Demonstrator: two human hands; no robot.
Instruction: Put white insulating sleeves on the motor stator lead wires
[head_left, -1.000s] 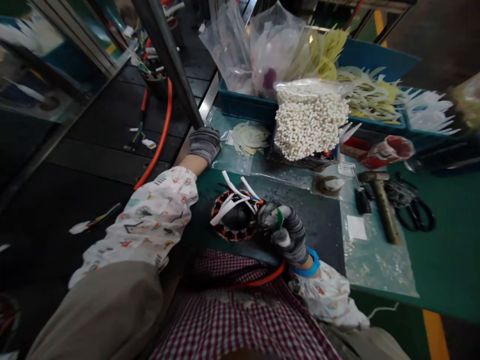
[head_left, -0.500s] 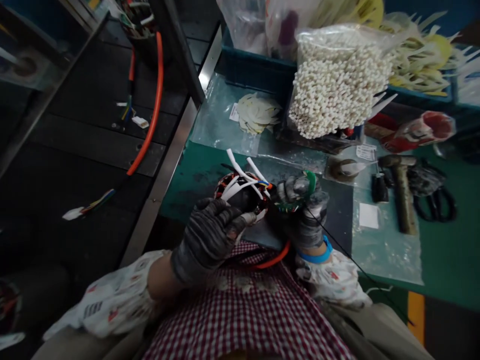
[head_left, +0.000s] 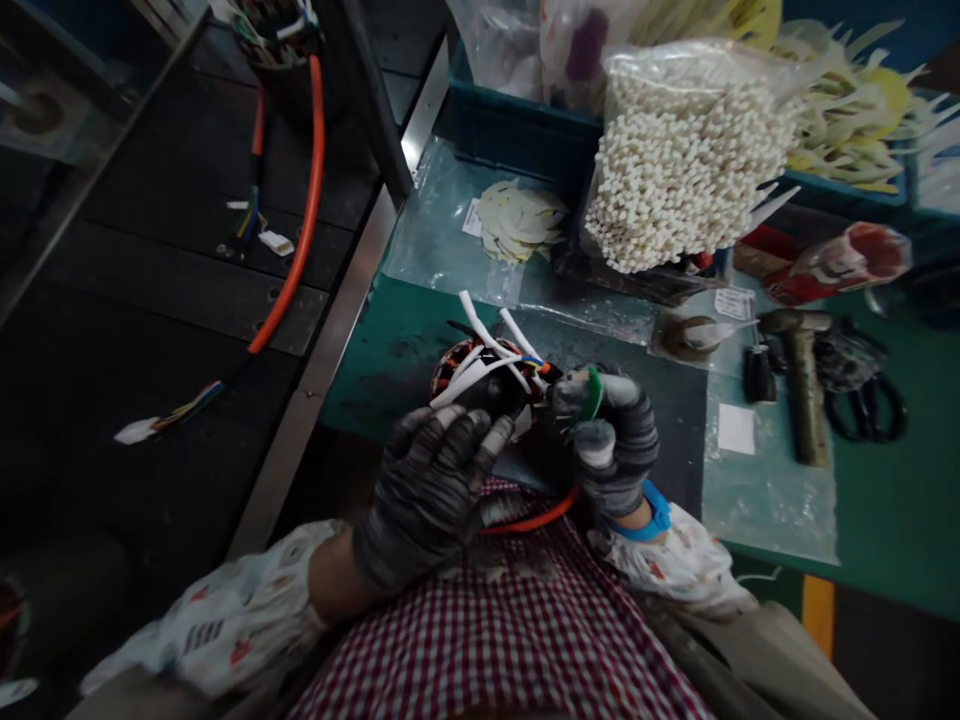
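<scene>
At the table's near edge: the stator [head_left: 480, 388], a ring of copper-coloured windings round a dark core, lies on a dark mat [head_left: 667, 430] just in front of the person's checked apron [head_left: 510, 640].
Left hand [head_left: 427, 485]: in a grey glove; its fingers [head_left: 457, 432] curl over the stator's near rim and grip it.
Right hand [head_left: 613, 440]: gloved likewise, with a blue band at the wrist; its fingers [head_left: 600, 440] are closed tightly on a small green piece [head_left: 593, 392], held just to the right of the stator.
White sleeves [head_left: 487, 340]: several stiff strips stand up from the top of the stator and lean toward the back of the table, with thin coloured wires beside them.
Orange cable [head_left: 536, 520]: curves below both hands and touches the apron.
Table [head_left: 892, 500]: green, partly covered by clear plastic sheets.
Back of the table: a clear bag of white pieces [head_left: 686, 165] leans against a blue bin [head_left: 517, 125]; pale cut-outs [head_left: 519, 215] lie under plastic to its left.
Right side of the table: a hammer [head_left: 802, 385] lies beside black scissors [head_left: 874, 405], well apart from the hands; a red roll [head_left: 847, 258] lies behind them.
Left of the table: a dark platform [head_left: 150, 300] carries a second orange hose [head_left: 300, 220] and a loose lead with a white plug [head_left: 139, 430].
</scene>
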